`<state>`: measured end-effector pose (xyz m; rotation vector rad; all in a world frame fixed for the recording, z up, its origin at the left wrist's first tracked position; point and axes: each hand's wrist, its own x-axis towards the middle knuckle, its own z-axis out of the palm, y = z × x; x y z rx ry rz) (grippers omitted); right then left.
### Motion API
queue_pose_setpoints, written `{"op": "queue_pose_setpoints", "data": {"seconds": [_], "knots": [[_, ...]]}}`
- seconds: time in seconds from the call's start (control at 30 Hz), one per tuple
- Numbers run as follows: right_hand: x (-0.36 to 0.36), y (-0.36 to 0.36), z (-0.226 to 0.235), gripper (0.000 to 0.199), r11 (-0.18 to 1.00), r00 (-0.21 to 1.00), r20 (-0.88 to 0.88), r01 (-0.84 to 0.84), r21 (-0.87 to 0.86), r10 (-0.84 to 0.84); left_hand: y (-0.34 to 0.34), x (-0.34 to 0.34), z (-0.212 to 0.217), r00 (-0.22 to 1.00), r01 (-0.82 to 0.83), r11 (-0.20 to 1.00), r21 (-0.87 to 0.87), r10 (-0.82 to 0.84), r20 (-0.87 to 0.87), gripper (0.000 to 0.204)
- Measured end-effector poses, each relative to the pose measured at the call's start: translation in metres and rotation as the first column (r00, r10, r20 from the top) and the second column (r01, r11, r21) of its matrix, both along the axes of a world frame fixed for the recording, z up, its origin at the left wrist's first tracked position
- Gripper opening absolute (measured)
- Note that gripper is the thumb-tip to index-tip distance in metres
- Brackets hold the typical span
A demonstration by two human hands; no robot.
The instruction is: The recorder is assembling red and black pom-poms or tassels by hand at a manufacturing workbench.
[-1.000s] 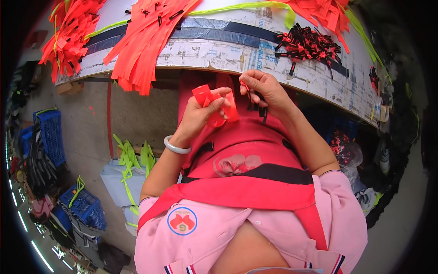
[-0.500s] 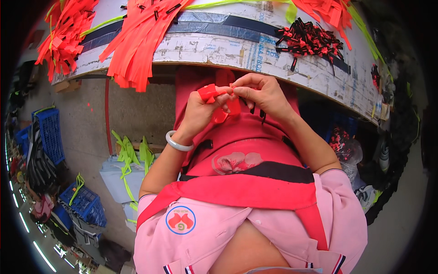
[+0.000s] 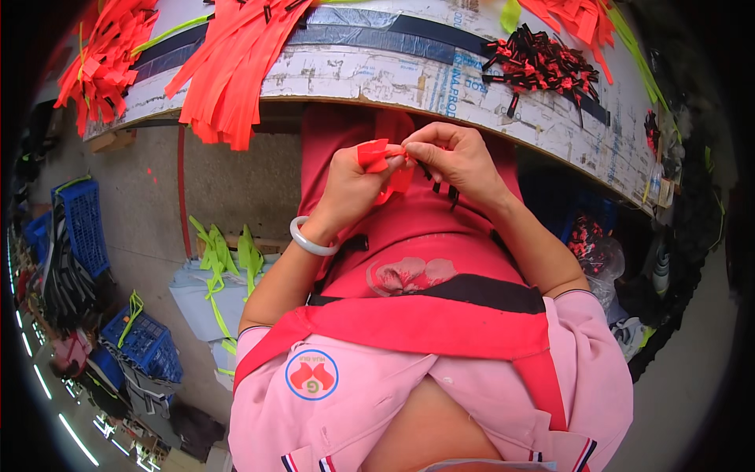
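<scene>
Over my lap, close to the table's front edge, my left hand is closed on a bright orange-red fabric strip. The strip is bunched above the fingers, and a length of it hangs below them. My right hand pinches at the strip's end, its fingertips meeting those of the left. Several thin black tabs stick out below the right palm, held in the curled fingers. The exact spot where strip and tab meet is too small to make out.
On the white table lie a long bundle of orange-red strips, a second bundle at far left and a pile of black-and-red tabs. Blue crates stand at left. Yellow-green strips lie on pale fabric below.
Both hands have stayed together, shifting only slightly. The left fingers have curled in more, and the bunched strip has turned a little. The table has slid slightly in view.
</scene>
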<state>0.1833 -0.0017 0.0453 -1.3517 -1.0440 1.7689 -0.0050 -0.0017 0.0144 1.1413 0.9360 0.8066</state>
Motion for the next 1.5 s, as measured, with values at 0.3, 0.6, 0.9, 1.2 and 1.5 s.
{"op": "queue_pose_setpoints", "data": {"seconds": [0.3,0.6,0.9,1.2,1.5], "knots": [[-0.001,0.002,-0.007,0.015,0.997,0.997,-0.024,-0.072,-0.029,0.071,-0.002,-0.002,0.005,0.999,-0.015,0.998,-0.063,0.013,-0.041,0.01],[0.005,-0.008,-0.052,0.021,0.941,0.981,0.099,0.129,0.312,-0.167,0.011,0.002,0.001,0.997,-0.065,0.984,-0.167,0.072,0.038,0.014],[0.011,-0.018,-0.057,0.015,0.995,0.99,-0.104,0.101,0.002,-0.101,0.007,0.002,-0.011,0.993,0.076,0.991,-0.11,-0.086,-0.087,0.02],[0.015,-0.014,-0.043,0.013,0.963,0.968,-0.174,0.208,0.169,-0.179,0.019,0.021,0.005,0.978,0.153,0.987,-0.039,-0.157,-0.135,0.02],[0.014,-0.007,-0.039,0.012,0.956,0.946,-0.226,0.266,0.128,-0.233,0.022,0.014,0.012,0.992,0.066,0.984,-0.165,-0.083,-0.099,0.017]]}}
